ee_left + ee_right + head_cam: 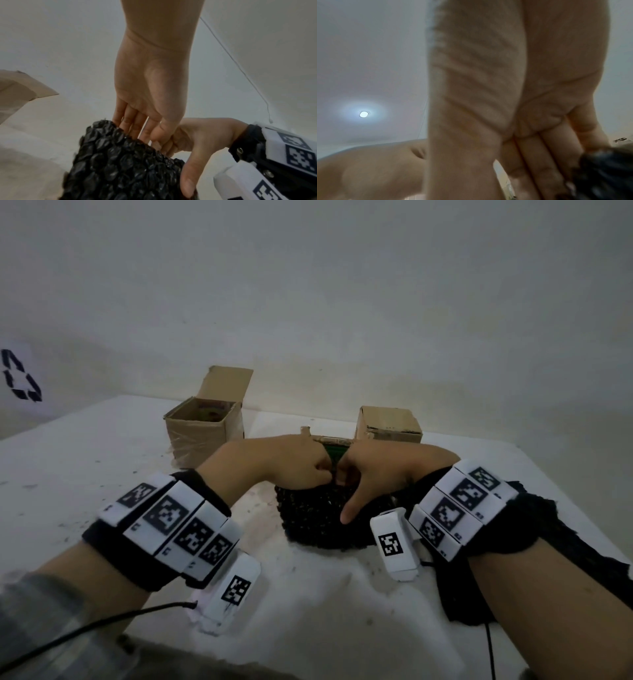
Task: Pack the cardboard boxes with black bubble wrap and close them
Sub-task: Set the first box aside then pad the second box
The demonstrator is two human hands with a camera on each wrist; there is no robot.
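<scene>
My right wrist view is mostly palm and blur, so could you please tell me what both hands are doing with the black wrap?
Observer: In the head view, the left hand and right hand meet at the top edge of the black bubble wrap and grip it; the bundle sits on the white table.
Operator: Thank you. Are any boxes nearby?
Observer: Yes, an open cardboard box stands at the back left, its flap raised.
Operator: Is there a second one?
Observer: A closed box sits at the back right.

Open box back-left, shut box back-right, bubble wrap front-ctr on table
</scene>
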